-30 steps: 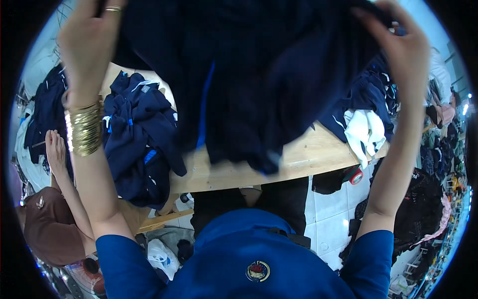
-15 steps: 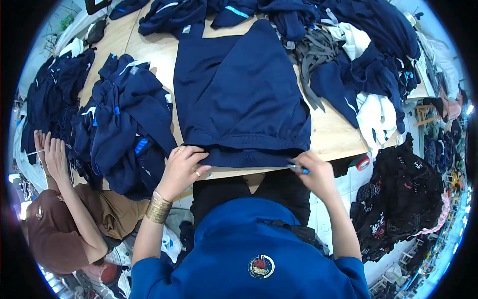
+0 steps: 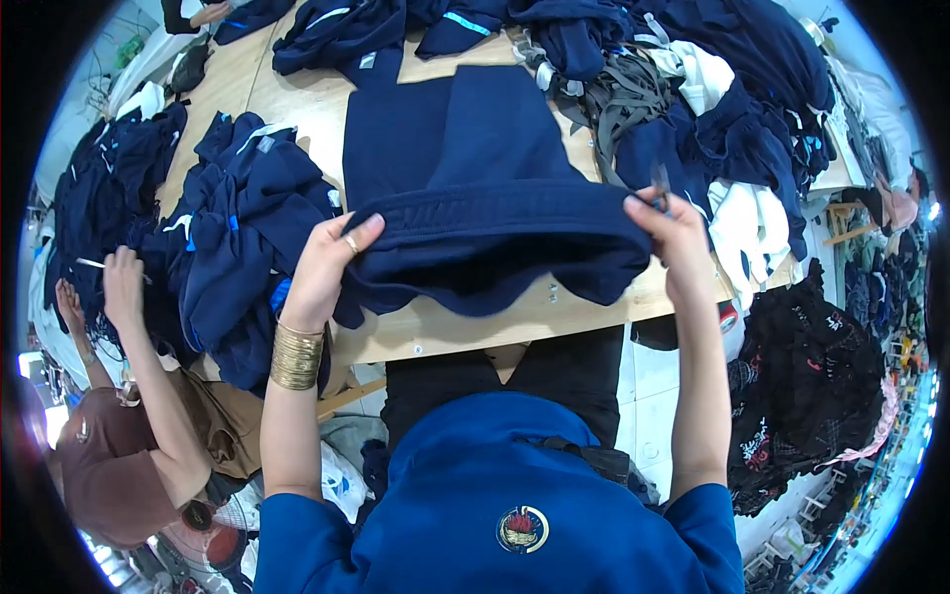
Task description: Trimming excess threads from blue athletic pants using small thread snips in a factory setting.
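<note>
A pair of navy trousers (image 3: 445,148) lies on the wooden table in front of me, its elastic waistband (image 3: 475,210) lifted and stretched wide. My left hand (image 3: 327,262) pinches the left end of the waistband, thumb on top and fingers underneath. At the other end, my right hand (image 3: 678,238) grips the waistband too. Small thread snips (image 3: 661,183) are also in that hand, their blades pointing up and away from me. The waist opening gapes toward me, dark inside.
A heap of navy garments (image 3: 237,218) lies to the left, more at the far edge. Grey strips (image 3: 633,99) and white cloth (image 3: 747,228) sit among navy pieces at right. A co-worker's hand (image 3: 124,287) is busy at far left. Black clothing (image 3: 802,396) is piled below right.
Both hands have moved up and apart, raising the waistband from the table's near edge and spreading it. The snips now point upward. The co-worker's hands have shifted.
</note>
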### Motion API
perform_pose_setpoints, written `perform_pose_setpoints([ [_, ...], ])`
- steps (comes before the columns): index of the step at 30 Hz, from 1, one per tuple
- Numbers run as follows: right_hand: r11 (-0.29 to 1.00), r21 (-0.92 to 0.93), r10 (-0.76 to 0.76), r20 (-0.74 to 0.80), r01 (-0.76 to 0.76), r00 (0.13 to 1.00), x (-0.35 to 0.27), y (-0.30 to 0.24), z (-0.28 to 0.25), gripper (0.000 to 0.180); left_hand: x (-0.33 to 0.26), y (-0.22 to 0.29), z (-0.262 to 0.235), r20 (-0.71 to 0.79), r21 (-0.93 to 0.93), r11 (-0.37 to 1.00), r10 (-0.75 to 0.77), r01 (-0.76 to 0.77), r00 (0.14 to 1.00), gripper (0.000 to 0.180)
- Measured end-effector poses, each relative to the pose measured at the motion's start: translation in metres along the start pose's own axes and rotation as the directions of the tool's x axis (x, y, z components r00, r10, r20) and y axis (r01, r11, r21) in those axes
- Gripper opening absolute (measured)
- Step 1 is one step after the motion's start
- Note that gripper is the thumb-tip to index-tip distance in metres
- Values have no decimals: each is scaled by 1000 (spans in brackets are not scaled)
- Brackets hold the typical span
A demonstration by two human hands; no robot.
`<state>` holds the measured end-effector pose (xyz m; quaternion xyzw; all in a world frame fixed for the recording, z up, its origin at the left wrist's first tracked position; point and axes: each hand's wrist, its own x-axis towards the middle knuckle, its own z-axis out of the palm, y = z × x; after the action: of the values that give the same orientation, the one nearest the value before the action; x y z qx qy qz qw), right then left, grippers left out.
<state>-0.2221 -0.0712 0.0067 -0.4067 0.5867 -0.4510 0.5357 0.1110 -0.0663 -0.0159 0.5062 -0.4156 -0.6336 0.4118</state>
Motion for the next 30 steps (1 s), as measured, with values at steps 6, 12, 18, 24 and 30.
perform_pose_setpoints([
  [6, 998, 11, -66, -79, 67, 995, 14, -12, -20, 10, 6, 26, 2, 29, -52, 999, 5, -4, 1000, 30],
  [12, 996, -60, -68, -127, 61, 990, 14, -11, -19, 12, 19, 28, 9, 33, 70, 996, 51, -54, 998, 25],
  [18, 343, -898, -497, 77, 277, 864, 50, 42, 16, 25, 72, -14, 6, 26, 817, 488, 501, -307, 865, 19],
  [24, 614, -702, -390, 126, 360, 912, 12, 37, -5, 35, 6, -20, 22, -45, 551, 766, 423, -331, 905, 21],
  [30, 423, -703, -427, 401, 572, 810, 11, 42, 38, 41, -18, -73, 74, 285, 11, 969, -241, 249, 928, 30],
])
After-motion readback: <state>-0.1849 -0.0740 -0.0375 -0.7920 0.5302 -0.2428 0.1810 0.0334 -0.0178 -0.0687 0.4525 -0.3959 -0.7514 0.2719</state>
